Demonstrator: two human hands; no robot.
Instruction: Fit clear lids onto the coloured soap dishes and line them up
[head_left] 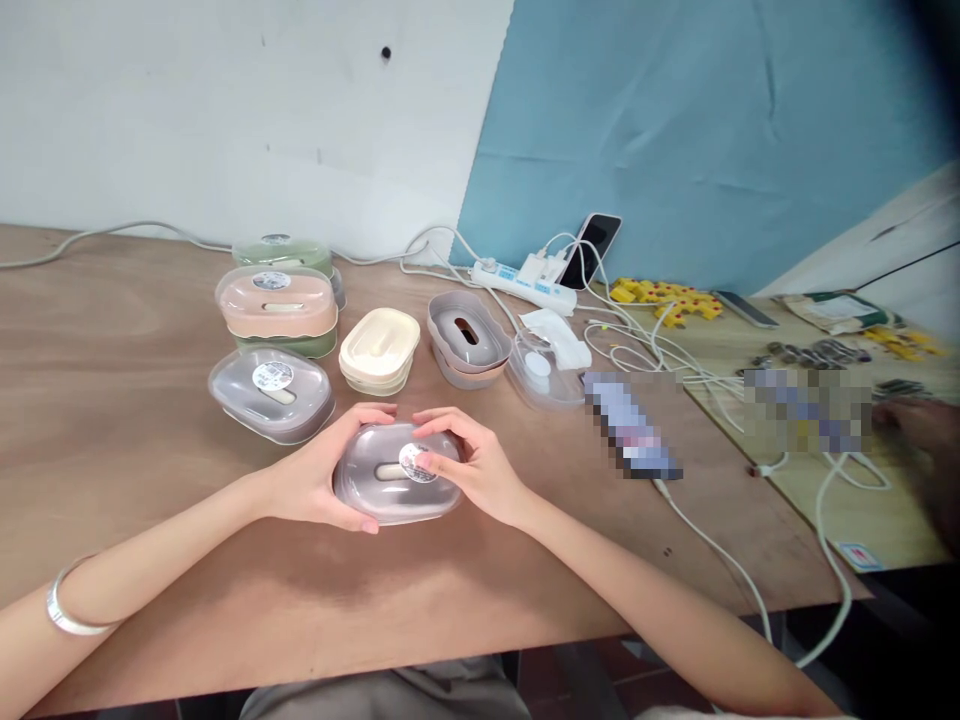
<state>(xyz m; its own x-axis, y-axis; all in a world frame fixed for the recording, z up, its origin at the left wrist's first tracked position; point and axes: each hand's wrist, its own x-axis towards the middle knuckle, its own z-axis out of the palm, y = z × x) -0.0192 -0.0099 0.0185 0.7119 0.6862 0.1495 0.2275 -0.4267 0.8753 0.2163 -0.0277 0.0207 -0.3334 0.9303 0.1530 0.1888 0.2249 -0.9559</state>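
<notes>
A grey oval box with a clear lid is near the front of the table. My left hand is wrapped round its left side, thumb at the near edge and fingers at the far one. With my right hand I grip its right side; the thumb lies on the round white sticker and the fingers rest over the far rim. Behind it are a similar grey lidded box, cream nested parts and grey slotted trays, stacked. A clear lid lies beside those trays.
Pink and green lidded boxes stand at the back left. A power strip with cables, a leaning phone and a plugged-in phone are to the right. Another person's hand is at the far right.
</notes>
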